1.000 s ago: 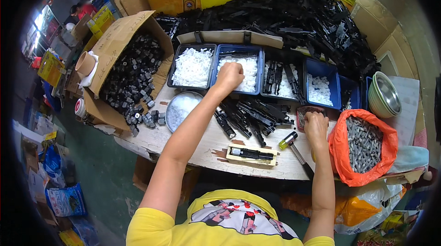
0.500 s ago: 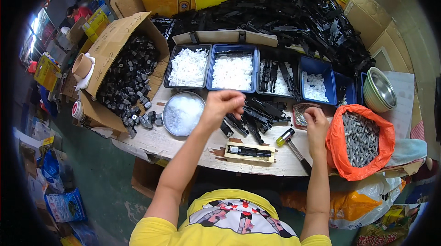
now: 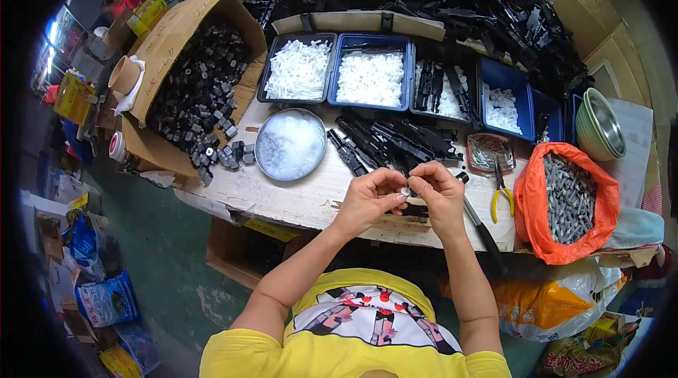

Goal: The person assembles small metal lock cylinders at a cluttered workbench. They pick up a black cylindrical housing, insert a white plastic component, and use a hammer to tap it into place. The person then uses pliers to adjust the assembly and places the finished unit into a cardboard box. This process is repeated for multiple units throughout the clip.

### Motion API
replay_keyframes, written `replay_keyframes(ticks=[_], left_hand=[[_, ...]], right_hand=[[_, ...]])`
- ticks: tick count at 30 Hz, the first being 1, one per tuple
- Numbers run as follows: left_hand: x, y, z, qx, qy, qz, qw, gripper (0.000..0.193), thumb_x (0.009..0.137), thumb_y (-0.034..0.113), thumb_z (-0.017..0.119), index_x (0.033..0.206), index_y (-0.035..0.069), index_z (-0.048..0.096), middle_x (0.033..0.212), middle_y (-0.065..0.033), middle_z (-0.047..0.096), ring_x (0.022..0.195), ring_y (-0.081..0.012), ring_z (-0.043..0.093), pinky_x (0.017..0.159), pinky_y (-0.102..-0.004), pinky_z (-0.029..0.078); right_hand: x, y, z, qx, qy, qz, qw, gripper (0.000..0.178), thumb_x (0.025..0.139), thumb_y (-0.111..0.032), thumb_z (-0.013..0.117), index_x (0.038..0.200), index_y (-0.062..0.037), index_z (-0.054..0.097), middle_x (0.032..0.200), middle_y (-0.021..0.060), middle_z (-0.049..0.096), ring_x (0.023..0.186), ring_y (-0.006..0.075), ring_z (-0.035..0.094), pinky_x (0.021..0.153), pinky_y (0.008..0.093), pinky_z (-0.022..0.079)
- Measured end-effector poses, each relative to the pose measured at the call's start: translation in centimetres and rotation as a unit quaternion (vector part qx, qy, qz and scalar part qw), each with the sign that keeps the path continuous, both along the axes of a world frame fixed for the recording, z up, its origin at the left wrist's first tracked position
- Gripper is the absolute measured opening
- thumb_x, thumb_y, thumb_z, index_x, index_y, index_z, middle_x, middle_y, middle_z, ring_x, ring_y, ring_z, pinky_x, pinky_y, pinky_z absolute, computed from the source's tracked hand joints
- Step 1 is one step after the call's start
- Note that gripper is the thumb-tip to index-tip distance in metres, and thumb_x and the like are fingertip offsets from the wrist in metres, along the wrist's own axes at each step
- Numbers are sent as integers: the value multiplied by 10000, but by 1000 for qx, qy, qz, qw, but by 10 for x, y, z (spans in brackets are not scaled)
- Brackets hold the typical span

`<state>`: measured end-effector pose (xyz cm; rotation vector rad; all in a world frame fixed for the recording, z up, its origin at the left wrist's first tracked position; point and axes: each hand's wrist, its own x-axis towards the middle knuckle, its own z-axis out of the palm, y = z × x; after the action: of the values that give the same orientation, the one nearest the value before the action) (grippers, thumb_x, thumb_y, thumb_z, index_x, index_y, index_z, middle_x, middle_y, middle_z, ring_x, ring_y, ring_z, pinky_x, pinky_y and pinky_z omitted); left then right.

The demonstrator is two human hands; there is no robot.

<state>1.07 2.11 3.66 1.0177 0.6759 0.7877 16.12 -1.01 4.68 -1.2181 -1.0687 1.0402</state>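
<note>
My left hand [image 3: 371, 200] and my right hand [image 3: 441, 203] meet above the front of the bench, fingertips almost touching. Pinched in my left fingers is a small white part [image 3: 405, 191]. My right thumb and forefinger are closed right beside it; whatever they hold is too small to make out. Below my hands, mostly covered by them, lies a black part in a wooden holder [image 3: 417, 221]. Long black assemblies [image 3: 388, 139] lie just beyond. A hammer [image 3: 482, 224] rests right of my right hand, near yellow-handled pliers [image 3: 503, 198] and a small tray of thin metal pins [image 3: 487, 150].
At left a cardboard box [image 3: 185, 42] spills dark blocks. A round metal dish [image 3: 291, 145] holds whitish stuff. Blue bins [image 3: 372, 104] of white pieces line the back, before a heap of black parts [image 3: 452, 3]. An orange bag [image 3: 526, 194] of grey pieces and nested bowls [image 3: 600, 123] stand right.
Both hands have come together over the wooden holder, the right one leaving the pin tray. A white part now shows in my left fingers. The whole view has shifted slightly.
</note>
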Motion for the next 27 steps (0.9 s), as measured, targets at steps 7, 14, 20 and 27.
replay_keyframes(ticks=[7, 14, 20, 27], left_hand=[[0, 0, 4, 25, 11, 7, 1000, 263, 803, -28, 596, 1055, -7, 520, 884, -74, 582, 766, -123, 604, 651, -249, 536], [-3, -3, -7, 30, 2, 37, 999, 272, 800, -32, 598, 1067, -15, 552, 891, -79, 610, 746, -116, 606, 645, -239, 533], [-10, -7, -11, -31, -49, 64, 996, 206, 802, -6, 612, 1008, -17, 609, 825, -77, 633, 678, -115, 615, 600, -237, 535], [-13, -10, -12, -37, -45, 75, 995, 217, 806, 13, 617, 1021, -15, 608, 814, -70, 625, 656, -98, 598, 561, -219, 512]], right_hand=[[-2, 1, 2, 57, -82, -6, 995, 52, 770, -27, 631, 805, -15, 594, 763, 30, 558, 703, 94, 519, 644, 219, 401], [-6, -1, 2, 173, -292, -11, 940, 91, 734, -6, 638, 814, -32, 606, 754, 77, 582, 732, 218, 562, 666, 303, 383], [-6, -7, -7, 166, -262, -14, 950, 98, 724, -4, 637, 805, -34, 590, 774, 69, 571, 739, 226, 534, 673, 311, 370], [-18, -1, -9, 207, -313, -5, 927, 97, 745, -41, 617, 816, -58, 553, 777, 59, 536, 749, 229, 501, 692, 327, 331]])
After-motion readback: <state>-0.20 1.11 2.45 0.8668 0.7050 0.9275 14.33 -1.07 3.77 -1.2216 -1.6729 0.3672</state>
